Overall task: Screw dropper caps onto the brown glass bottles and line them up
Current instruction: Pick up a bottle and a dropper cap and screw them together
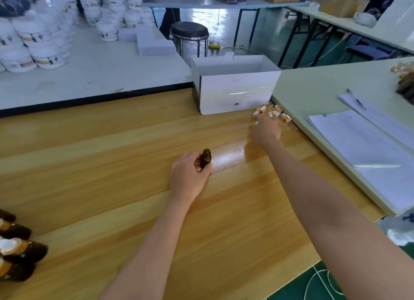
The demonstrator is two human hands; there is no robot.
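Observation:
My left hand (189, 176) grips an uncapped brown glass bottle (205, 157) near the middle of the wooden table (112, 176), its open neck pointing away from me. My right hand (265, 129) reaches out over a small heap of gold-and-white dropper caps (272, 111) lying beside the white box. Its fingertips are among the caps; whether they hold one is hidden. Several capped brown bottles (18, 250) lie in a row at the table's left edge.
An open white cardboard box (235, 84) stands at the table's far side. A pale green table (318, 87) on the right carries papers (369, 147) and a pen (356, 99). White tubs (33, 37) are stacked on the white table at back left. A stool (189, 34) stands behind.

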